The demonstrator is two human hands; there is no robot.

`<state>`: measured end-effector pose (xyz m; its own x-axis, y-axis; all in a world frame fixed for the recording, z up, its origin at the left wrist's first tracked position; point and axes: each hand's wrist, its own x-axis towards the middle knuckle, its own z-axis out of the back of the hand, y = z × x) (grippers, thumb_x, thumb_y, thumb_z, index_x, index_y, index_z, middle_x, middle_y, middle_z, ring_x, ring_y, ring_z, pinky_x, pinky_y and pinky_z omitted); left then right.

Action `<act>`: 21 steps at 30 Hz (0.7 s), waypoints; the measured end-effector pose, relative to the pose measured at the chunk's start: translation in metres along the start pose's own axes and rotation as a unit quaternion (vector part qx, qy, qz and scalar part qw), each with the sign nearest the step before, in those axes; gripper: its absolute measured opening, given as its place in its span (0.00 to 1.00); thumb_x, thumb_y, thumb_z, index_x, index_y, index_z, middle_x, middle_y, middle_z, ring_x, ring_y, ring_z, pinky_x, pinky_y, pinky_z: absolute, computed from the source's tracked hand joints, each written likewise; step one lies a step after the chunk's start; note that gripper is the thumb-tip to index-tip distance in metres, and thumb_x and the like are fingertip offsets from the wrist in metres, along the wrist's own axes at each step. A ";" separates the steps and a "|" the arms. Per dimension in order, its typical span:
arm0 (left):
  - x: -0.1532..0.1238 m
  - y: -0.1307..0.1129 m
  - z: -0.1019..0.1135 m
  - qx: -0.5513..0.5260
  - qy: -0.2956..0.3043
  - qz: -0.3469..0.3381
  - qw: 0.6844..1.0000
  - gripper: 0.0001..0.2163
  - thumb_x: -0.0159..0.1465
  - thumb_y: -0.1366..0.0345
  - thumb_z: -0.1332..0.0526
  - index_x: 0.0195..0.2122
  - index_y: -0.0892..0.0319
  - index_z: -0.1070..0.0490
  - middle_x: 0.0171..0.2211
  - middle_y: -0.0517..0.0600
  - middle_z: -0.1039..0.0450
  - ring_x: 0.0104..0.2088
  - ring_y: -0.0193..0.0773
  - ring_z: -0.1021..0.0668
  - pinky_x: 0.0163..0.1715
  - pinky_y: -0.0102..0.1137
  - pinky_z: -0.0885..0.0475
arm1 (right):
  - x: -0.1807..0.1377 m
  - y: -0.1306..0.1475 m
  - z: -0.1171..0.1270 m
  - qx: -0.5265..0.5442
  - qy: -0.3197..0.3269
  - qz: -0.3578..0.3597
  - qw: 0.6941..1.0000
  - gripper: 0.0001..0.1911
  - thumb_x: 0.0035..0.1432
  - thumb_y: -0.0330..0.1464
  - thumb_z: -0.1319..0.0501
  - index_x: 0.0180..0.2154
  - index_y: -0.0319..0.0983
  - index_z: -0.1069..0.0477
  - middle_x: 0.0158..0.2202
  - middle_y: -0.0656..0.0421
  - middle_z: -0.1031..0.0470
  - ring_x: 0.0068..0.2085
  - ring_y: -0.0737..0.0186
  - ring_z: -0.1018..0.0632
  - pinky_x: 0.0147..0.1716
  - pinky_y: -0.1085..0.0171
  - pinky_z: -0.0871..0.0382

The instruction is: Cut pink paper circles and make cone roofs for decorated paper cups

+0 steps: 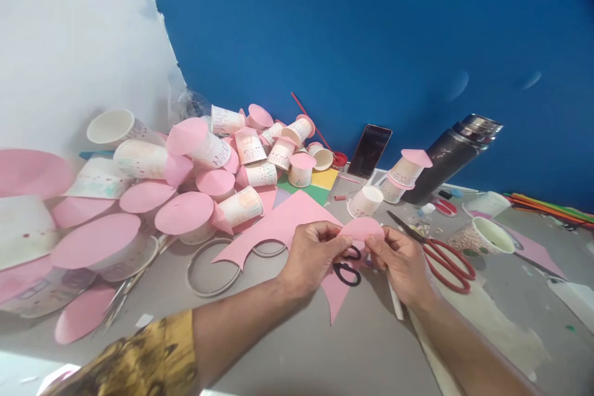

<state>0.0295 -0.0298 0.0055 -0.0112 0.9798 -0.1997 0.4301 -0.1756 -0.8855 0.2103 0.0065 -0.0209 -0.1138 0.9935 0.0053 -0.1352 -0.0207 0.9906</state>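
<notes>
Between my two hands is a small rounded piece of pink paper (362, 228). My left hand (312, 253) pinches its left edge, and my right hand (401, 260) pinches its right edge. Below the fingers, black-handled scissors (347, 275) lie on a larger pink sheet (297, 218) with curved cut-outs; their blades are hidden. Just beyond the paper stands a white paper cup (365, 201). Red-handled scissors (448, 260) rest to the right of my right hand.
Many paper cups with pink cone tops (185, 213) crowd the left side. A grey ring (189, 278) lies near them. Along the blue wall are a phone (370, 151), a stacked pair of cups (403, 174) and a dark flask (445, 158). A patterned cup (480, 238) lies at right.
</notes>
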 end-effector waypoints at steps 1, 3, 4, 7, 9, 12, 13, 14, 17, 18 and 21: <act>0.001 0.001 0.001 -0.003 0.003 0.006 1.000 0.08 0.50 0.64 0.28 0.26 0.64 0.22 0.21 0.51 0.23 0.22 0.33 0.24 0.25 0.27 0.30 | 0.000 -0.001 0.000 0.001 -0.002 -0.001 1.000 0.22 0.53 0.50 0.28 0.26 0.38 0.26 0.16 0.65 0.34 0.20 0.71 0.37 0.20 0.70 0.40; 0.002 0.001 0.003 -0.003 0.001 0.014 1.000 0.08 0.50 0.64 0.28 0.26 0.64 0.21 0.21 0.51 0.23 0.22 0.33 0.24 0.25 0.26 0.31 | 0.001 0.000 0.001 -0.010 -0.008 0.000 1.000 0.22 0.53 0.50 0.28 0.26 0.38 0.27 0.16 0.65 0.34 0.20 0.70 0.37 0.20 0.70 0.40; 0.003 0.001 0.003 0.002 -0.004 0.014 1.000 0.08 0.50 0.64 0.28 0.26 0.64 0.22 0.20 0.51 0.24 0.21 0.32 0.24 0.24 0.26 0.31 | 0.001 0.001 0.001 -0.021 -0.013 0.003 1.000 0.22 0.53 0.50 0.28 0.25 0.38 0.27 0.16 0.65 0.34 0.20 0.70 0.37 0.20 0.69 0.40; 0.003 -0.001 0.005 0.015 -0.011 0.007 1.000 0.09 0.50 0.64 0.27 0.24 0.63 0.23 0.19 0.50 0.24 0.21 0.33 0.24 0.24 0.27 0.31 | -0.001 0.007 0.001 -0.058 -0.020 0.017 0.998 0.21 0.52 0.49 0.29 0.25 0.38 0.26 0.16 0.65 0.34 0.20 0.70 0.37 0.20 0.69 0.40; 0.002 -0.004 0.005 0.015 0.013 0.008 1.000 0.10 0.50 0.62 0.25 0.25 0.63 0.23 0.22 0.52 0.21 0.24 0.36 0.21 0.26 0.28 0.29 | -0.002 0.012 -0.001 -0.071 -0.015 0.019 0.997 0.21 0.53 0.49 0.30 0.24 0.38 0.27 0.16 0.64 0.34 0.20 0.69 0.36 0.20 0.69 0.40; -0.001 -0.007 0.004 0.021 0.067 0.020 0.997 0.13 0.50 0.59 0.24 0.27 0.63 0.22 0.27 0.53 0.19 0.27 0.40 0.18 0.28 0.30 0.26 | -0.005 0.019 -0.006 -0.075 0.005 0.012 0.997 0.21 0.52 0.49 0.31 0.23 0.39 0.28 0.17 0.64 0.33 0.20 0.68 0.35 0.20 0.68 0.39; -0.001 -0.008 0.004 0.026 0.075 0.024 0.997 0.14 0.50 0.58 0.24 0.26 0.63 0.23 0.26 0.52 0.20 0.26 0.39 0.19 0.27 0.31 0.26 | -0.006 0.022 -0.007 -0.074 0.013 0.010 0.997 0.21 0.52 0.49 0.31 0.23 0.39 0.29 0.17 0.64 0.33 0.21 0.68 0.35 0.20 0.68 0.40; -0.001 -0.008 0.003 0.031 0.075 0.026 0.996 0.14 0.50 0.58 0.24 0.25 0.63 0.23 0.24 0.51 0.21 0.24 0.38 0.20 0.26 0.31 0.26 | -0.008 0.024 -0.009 -0.075 0.021 0.007 0.997 0.21 0.51 0.49 0.31 0.22 0.39 0.30 0.17 0.63 0.32 0.21 0.68 0.34 0.20 0.68 0.40; -0.001 -0.009 0.003 0.048 0.063 0.027 0.996 0.15 0.49 0.59 0.24 0.20 0.63 0.27 0.20 0.48 0.26 0.22 0.35 0.24 0.24 0.29 0.28 | -0.012 0.028 -0.011 -0.082 0.035 0.004 0.996 0.20 0.51 0.48 0.32 0.23 0.40 0.31 0.18 0.64 0.32 0.21 0.68 0.34 0.20 0.68 0.39; 0.000 -0.008 0.003 0.052 0.065 0.029 0.996 0.15 0.48 0.59 0.24 0.20 0.63 0.27 0.20 0.48 0.27 0.22 0.34 0.25 0.24 0.29 0.29 | -0.013 0.028 -0.011 -0.086 0.037 0.004 0.996 0.19 0.51 0.47 0.32 0.23 0.40 0.31 0.18 0.64 0.32 0.21 0.67 0.34 0.21 0.68 0.39; 0.001 -0.007 0.003 0.057 0.082 0.041 0.994 0.16 0.49 0.59 0.23 0.20 0.63 0.27 0.20 0.48 0.28 0.22 0.34 0.25 0.25 0.29 0.29 | -0.015 0.029 -0.011 -0.086 0.040 0.009 0.995 0.17 0.53 0.45 0.33 0.24 0.40 0.31 0.19 0.64 0.32 0.22 0.67 0.33 0.21 0.68 0.39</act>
<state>0.0235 -0.0278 0.0099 0.1715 0.9623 -0.2110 0.3190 -0.2569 -0.9123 0.1978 -0.0099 0.0059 -0.1951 0.9808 0.0041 -0.2982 -0.0633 0.9524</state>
